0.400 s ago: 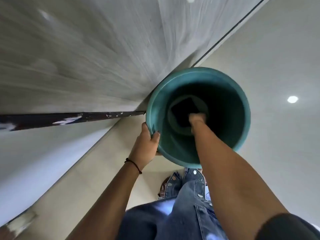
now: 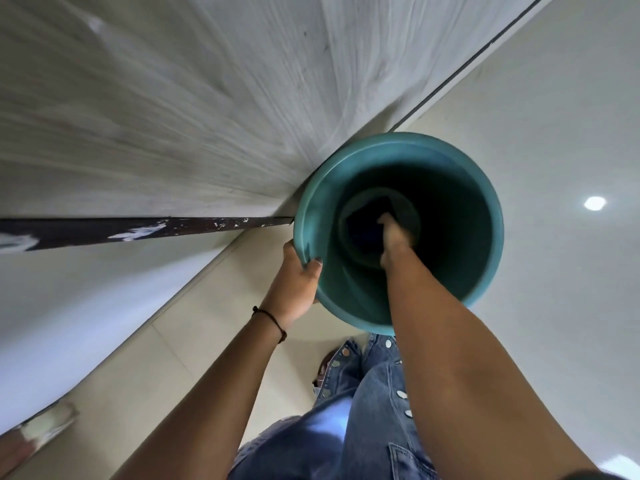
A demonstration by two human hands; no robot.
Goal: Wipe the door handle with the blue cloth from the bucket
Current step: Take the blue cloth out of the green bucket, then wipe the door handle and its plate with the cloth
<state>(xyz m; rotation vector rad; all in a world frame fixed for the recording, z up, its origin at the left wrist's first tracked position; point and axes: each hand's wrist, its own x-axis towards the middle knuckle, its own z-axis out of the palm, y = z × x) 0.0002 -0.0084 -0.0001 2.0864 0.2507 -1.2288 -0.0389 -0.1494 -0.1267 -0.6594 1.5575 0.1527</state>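
A teal bucket stands on the floor against the foot of a grey wood-grain door. At its bottom lies a dark blue cloth, bunched up. My right hand reaches down to the bottom of the bucket, and its fingers close on the cloth's right side. My left hand grips the bucket's near-left rim, thumb inside. No door handle is in view.
A dark brown strip with white paint flecks runs along the door's edge on the left. Pale glossy floor tiles spread to the right, with a ceiling light reflected in them. My jeans and a sandalled foot are below the bucket.
The cloth lay as a flat dark square; now it is bunched under my right fingers, which have closed on it. My left hand has kept its grip on the rim.
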